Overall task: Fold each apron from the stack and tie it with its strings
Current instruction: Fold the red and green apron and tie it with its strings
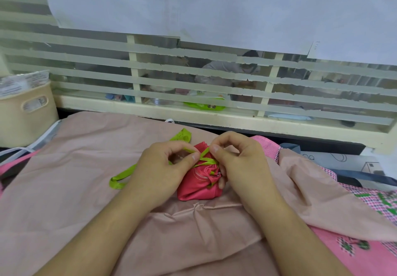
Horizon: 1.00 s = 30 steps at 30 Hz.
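A red apron, folded into a small tight bundle, lies on a spread pale pink apron in the middle of the view. Green strings wrap across the bundle's top. My left hand pinches one green string between thumb and forefinger, just left of the bundle. My right hand pinches the other green string at the bundle's upper edge, its lower fingers resting against the bundle's right side. A loose green string loop trails off to the left, and another end sticks out behind my left hand.
More aprons lie at the right: a pink checked one with green embroidery and a bright pink one. A beige basket stands at the far left. A taped glass partition runs along the back edge, with a person behind it.
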Available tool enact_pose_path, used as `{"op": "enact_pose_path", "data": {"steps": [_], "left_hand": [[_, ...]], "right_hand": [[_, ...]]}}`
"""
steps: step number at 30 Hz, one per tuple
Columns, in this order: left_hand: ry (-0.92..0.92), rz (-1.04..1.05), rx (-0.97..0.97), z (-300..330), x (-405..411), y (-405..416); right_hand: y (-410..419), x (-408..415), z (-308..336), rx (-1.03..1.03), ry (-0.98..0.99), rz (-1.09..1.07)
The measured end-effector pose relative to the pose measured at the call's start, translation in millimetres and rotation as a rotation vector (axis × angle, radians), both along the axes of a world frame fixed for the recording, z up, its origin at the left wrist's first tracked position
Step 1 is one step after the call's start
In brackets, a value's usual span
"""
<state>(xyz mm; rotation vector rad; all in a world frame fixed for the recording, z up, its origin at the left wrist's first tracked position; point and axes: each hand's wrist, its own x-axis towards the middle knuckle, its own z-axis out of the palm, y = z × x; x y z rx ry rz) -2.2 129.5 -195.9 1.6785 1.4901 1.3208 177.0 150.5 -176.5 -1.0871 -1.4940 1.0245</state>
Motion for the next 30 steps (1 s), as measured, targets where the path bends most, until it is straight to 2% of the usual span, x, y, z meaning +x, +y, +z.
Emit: {"op": "enact_pose_path", "data": {"steps": [3, 7, 11, 13, 18, 22, 26, 30], "left_hand": [[0.043, -0.009, 0.013, -1, 0, 0], [0.002, -0.002, 0.019, -1, 1, 1], [-0.03, 0.027, 0.039, 0, 0, 0], [-0.024, 0.03, 0.046, 1, -1, -2], [0.031, 0.032, 0.111, 4, 3, -7], [0.041, -0.023, 0.157, 4, 4, -8], [0.002, -0.064, 0.162, 4, 3, -8], [0.001, -0.046, 0.15, 4, 3, -8]], "right_hand": [[-1, -1, 0, 0.074, -0.01, -0.005], [-4, 1, 6, 0.169, -0.03, 0.084], [-3, 0, 8, 0.197, -0.212, 0.159], [-3, -1, 7, 0.172, -0.273, 0.15], [-2, -2, 5, 0.098, -0.271, 0.05], [-1, -5, 1, 0.187, -0.322, -0.011], [-2, -7, -2, 0.386, -0.483, -0.031], [-1, -7, -2, 0.391, -0.522, -0.046]]}}
